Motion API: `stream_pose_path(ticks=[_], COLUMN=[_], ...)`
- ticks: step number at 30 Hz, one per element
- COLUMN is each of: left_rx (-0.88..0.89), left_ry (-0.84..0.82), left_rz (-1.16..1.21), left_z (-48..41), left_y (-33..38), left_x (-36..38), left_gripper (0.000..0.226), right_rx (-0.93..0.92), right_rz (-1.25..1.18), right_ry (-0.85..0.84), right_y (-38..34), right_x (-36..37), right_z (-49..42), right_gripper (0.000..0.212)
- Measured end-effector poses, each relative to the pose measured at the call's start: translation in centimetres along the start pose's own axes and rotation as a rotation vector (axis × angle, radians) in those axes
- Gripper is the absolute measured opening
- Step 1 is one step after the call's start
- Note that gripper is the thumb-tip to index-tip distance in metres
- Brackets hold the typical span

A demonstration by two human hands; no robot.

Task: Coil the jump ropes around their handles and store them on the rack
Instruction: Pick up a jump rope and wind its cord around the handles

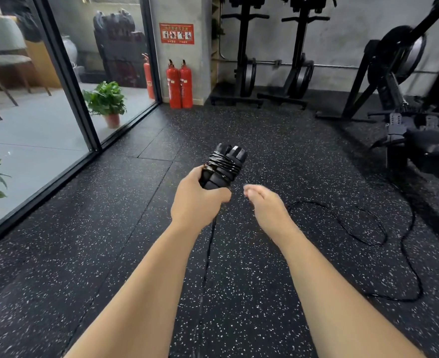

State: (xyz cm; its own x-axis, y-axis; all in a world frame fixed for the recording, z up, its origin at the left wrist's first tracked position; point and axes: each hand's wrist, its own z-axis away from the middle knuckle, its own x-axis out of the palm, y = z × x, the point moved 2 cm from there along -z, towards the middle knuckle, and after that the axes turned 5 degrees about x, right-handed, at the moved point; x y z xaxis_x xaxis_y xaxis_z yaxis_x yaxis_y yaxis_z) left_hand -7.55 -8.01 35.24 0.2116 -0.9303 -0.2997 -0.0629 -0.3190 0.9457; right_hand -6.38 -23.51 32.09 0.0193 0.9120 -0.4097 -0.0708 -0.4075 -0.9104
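My left hand (196, 200) grips the lower ends of two black jump rope handles (226, 167) held side by side, pointing up and away from me. Several turns of thin black rope are wound around the handles' upper part. Just right of them, my right hand (265, 205) has its fingers curled; the thin rope seems to run through them, though the grip itself is hidden. The loose rope (376, 229) trails from that hand in loops across the floor to the right. No storage rack for ropes can be identified.
Black speckled rubber floor (109, 228) all around. Glass wall on the left with potted plants (107, 102). Two red fire extinguishers (179, 85) stand by the far pillar. Exercise bikes (247, 60) line the back wall; a black machine and bench (404, 104) stand at the right.
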Motion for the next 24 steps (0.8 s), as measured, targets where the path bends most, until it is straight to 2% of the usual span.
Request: stream_pose_path(ticks=[2,4,7,9,11,14,18,24], left_rx=[-0.016,-0.033,-0.076,-0.095,-0.109,-0.146,-0.154,-0.096], left_ry=[-0.021,-0.037,-0.046,-0.057,-0.060,-0.001,0.046,0.038], left_rz=[0.027,0.087,0.201,0.262,0.281,0.289,0.222,0.003], left_z=[0.2,0.5,0.7,0.9,0.9,0.2,-0.7,-1.2], left_y=[0.1,0.4,0.6,0.7,0.6,0.2,-0.9,-2.4], left_x=[0.2,0.3,0.2,0.1,-0.1,-1.1,-2.0,-2.9], left_gripper=[0.035,0.027,0.021,0.021,0.021,0.019,0.019,0.033], right_rx=[-0.154,-0.222,-0.151,-0.101,-0.091,-0.129,-0.071,0.115], right_rz=[-0.040,-0.115,-0.281,-0.297,-0.173,0.115,0.194,0.235], right_ry=[0.031,-0.007,-0.188,-0.233,-0.203,-0.142,-0.129,-0.185], right_y=[-1.8,-2.5,-2.0,-1.3,-1.0,-0.8,-0.5,0.0], right_x=[1.0,2.2,3.6,4.1,4.1,3.5,2.5,1.4], right_z=[0.1,0.2,0.2,0.1,-0.1,0.0,0.1,0.3], right_gripper=[0.033,0.028,0.030,0.028,0.027,0.041,0.048,0.040])
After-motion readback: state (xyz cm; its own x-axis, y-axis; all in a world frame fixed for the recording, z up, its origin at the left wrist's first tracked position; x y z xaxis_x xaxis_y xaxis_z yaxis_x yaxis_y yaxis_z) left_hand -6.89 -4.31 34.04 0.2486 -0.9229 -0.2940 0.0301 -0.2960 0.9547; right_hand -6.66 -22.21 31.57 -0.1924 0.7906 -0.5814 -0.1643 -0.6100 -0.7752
